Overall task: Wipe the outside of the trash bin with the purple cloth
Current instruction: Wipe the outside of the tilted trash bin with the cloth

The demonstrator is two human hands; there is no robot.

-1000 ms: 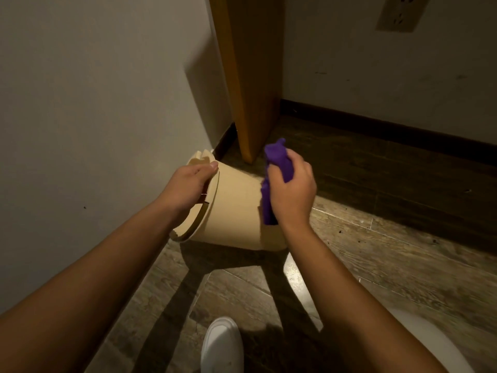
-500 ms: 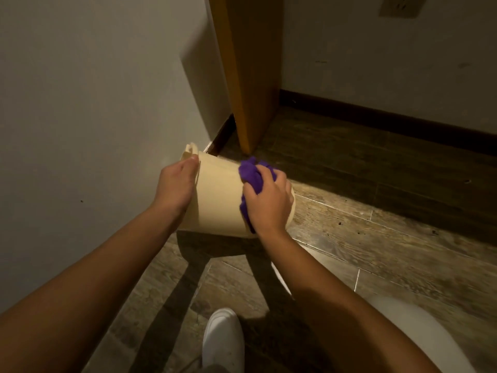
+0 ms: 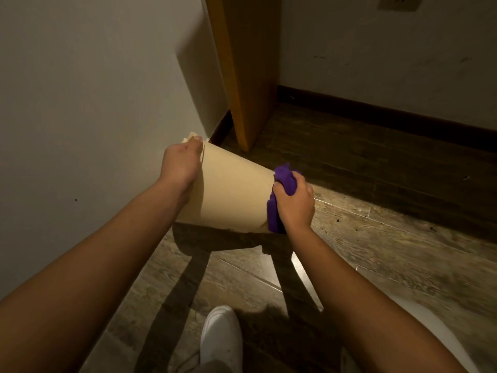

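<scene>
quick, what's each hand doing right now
Left hand: closed on the rim of the tilted beige plastic trash bin.
Right hand: closed around the bunched purple cloth, pressing it to the bin's base end.

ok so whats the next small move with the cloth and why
Probably drag the purple cloth back along the bin's side toward the rim. The right hand has it bunched at the bin's base end, while the left hand steadies the rim, leaving the side between them bare.
</scene>
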